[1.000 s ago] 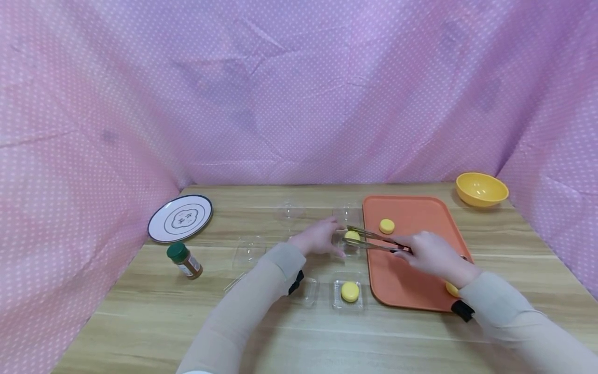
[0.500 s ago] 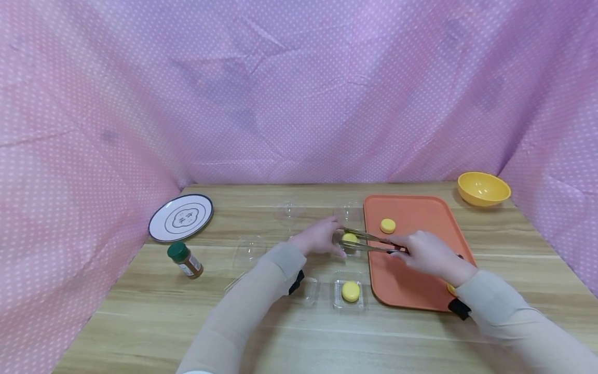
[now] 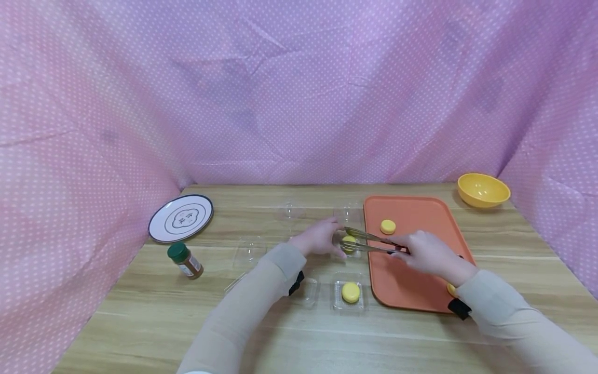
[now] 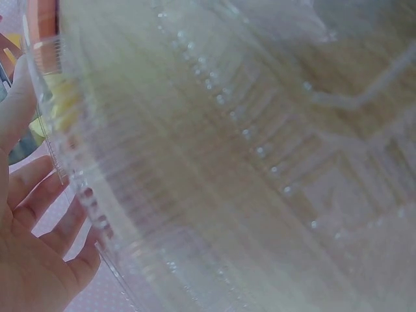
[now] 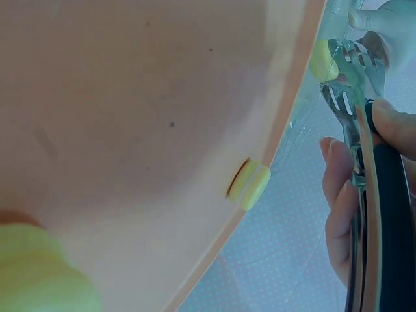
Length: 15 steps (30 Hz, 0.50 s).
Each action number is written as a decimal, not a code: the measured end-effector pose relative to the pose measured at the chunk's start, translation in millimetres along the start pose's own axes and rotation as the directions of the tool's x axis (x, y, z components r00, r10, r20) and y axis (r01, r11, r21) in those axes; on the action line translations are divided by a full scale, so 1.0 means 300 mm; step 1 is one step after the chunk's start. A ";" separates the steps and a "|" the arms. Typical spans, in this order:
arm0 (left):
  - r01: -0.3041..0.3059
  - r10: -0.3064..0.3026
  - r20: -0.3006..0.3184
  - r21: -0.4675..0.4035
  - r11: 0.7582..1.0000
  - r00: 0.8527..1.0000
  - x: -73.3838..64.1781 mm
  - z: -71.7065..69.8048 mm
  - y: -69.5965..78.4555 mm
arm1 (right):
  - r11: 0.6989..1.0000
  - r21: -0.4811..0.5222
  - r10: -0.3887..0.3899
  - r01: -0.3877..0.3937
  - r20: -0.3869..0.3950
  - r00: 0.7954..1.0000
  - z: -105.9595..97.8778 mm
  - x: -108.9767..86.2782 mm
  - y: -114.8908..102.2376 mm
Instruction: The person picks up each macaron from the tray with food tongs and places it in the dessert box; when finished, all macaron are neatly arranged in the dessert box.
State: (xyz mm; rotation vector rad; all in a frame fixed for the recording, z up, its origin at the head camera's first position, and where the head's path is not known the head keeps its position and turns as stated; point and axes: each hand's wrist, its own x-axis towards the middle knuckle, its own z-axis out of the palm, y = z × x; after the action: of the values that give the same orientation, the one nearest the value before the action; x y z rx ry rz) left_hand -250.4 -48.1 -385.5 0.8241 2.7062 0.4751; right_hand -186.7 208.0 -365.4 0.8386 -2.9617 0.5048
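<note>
My right hand grips a pair of metal tongs with dark handles. In the right wrist view, the fork-shaped tong ends stand spread beside a yellow macaron. From the head view, this macaron sits low between the tong tips, over a clear plastic box. My left hand holds the box from its left side, thumb near and fingers far. Clear plastic fills most of the left wrist view, with the fingers curved along its edge.
An orange tray carries a macaron and another partly behind the right wrist. A macaron lies in the nearer box. Several clear lids and boxes, a spice jar, a plate and a yellow bowl stand around.
The macaron between the tongs has moved slightly left and down into the box, and the tong tips have spread a little. The left hand has stayed in place.
</note>
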 end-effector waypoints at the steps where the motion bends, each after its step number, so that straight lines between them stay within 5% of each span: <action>1: -0.007 0.007 -0.001 0.002 1.000 1.000 0.001 0.002 -0.001 | 1.000 0.004 0.003 -0.003 0.002 1.000 -0.001 -0.002 0.000; 15: 0.024 -0.025 0.027 0.012 1.000 0.999 -0.008 -0.004 0.012 | 0.999 0.033 -0.019 0.021 -0.058 0.998 -0.005 -0.038 0.026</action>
State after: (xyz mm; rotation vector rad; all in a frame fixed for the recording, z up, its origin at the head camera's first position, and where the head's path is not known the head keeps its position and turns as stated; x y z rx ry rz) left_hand -247.1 -47.0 -382.6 0.7938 2.6933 0.4394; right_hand -181.0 220.6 -367.4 0.8413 -2.8970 0.5700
